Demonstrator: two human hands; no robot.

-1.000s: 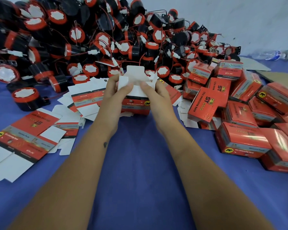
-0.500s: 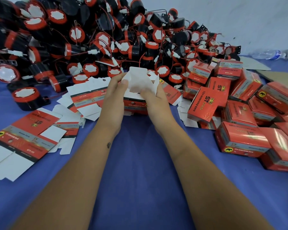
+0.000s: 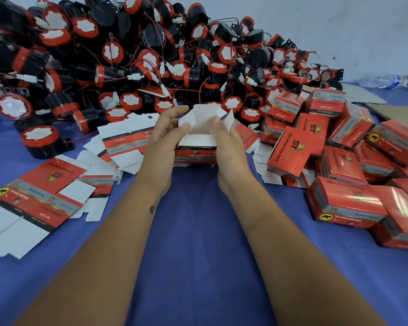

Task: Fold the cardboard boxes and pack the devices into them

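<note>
Step in hand: forming one carton (image 3: 198, 147); judging by the raised white flaps, the open end is up and not yet tucked.
How to do it well: square the walls first, fold the small side flaps inward, then bring the long flap over and seat its tongue. Thumbs should press along the creases, not the panel middles, so the thin card does not buckle.
Left hand (image 3: 161, 147): fingers curled round the carton's left wall, thumb tip pressing a white flap at the top corner; a moderate clasp, not a tight fist.
Right hand (image 3: 230, 149): thumb laid on the inner right edge of the opening, fingers wrapped behind the right wall; one loose flap stands up past the knuckles.
Carton position: held between both hands, at or just above the blue table (image 3: 198, 231), straight ahead; whether it touches the cloth I cannot tell.
Flat blanks (image 3: 40, 191): scattered at the left, unfolded, some overlapping.
Devices (image 3: 151, 62): a heap of black-and-red horns with wires piled behind the hands, within reach.
Finished boxes (image 3: 339, 201): stacked loosely at the right.
Farther off: a plastic bottle (image 3: 386, 80) lying by the wall.
</note>
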